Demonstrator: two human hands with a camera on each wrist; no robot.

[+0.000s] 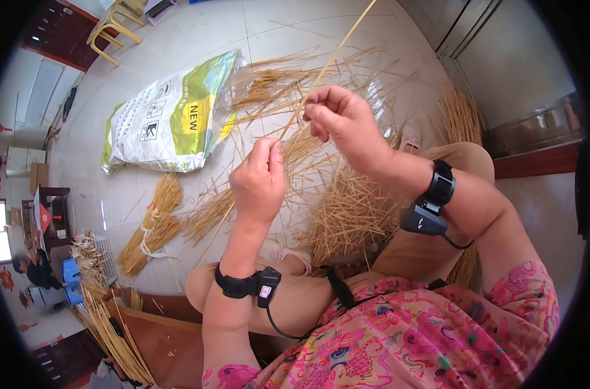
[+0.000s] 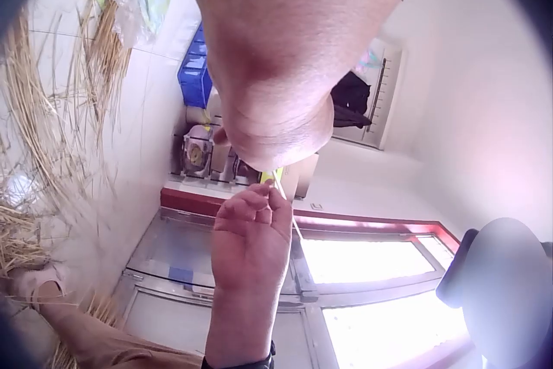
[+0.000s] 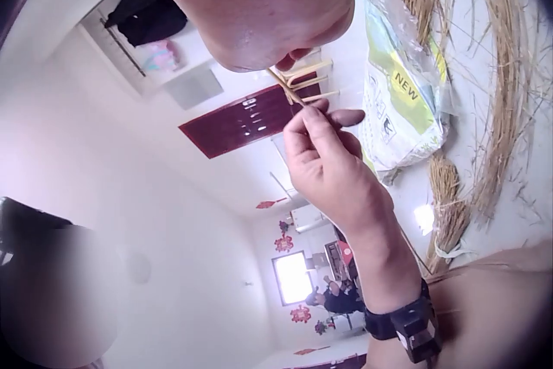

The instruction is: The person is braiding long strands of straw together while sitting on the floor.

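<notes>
- left hand: raised before the chest, fingers curled, fingertips pinching the lower end of a single straw stalk.
- right hand: just above and to the right of the left hand. thumb and forefinger are closed on the same stalk a little farther up. the two hands are near each other; whether they touch cannot be told.
- straw stalk: held in the air by both hands. its free length slants up and away to the top edge of the head view, above the litter on the floor.
- loose straw: a scattered heap on the tiled floor, beneath the hands and beside the knees.
- printed sack: lies flat on the floor to the left, with straw showing at its clear open end.
- tied bundle: straw bound with a pale band, lying on the floor nearer the person than the sack and apart from it.
</notes>
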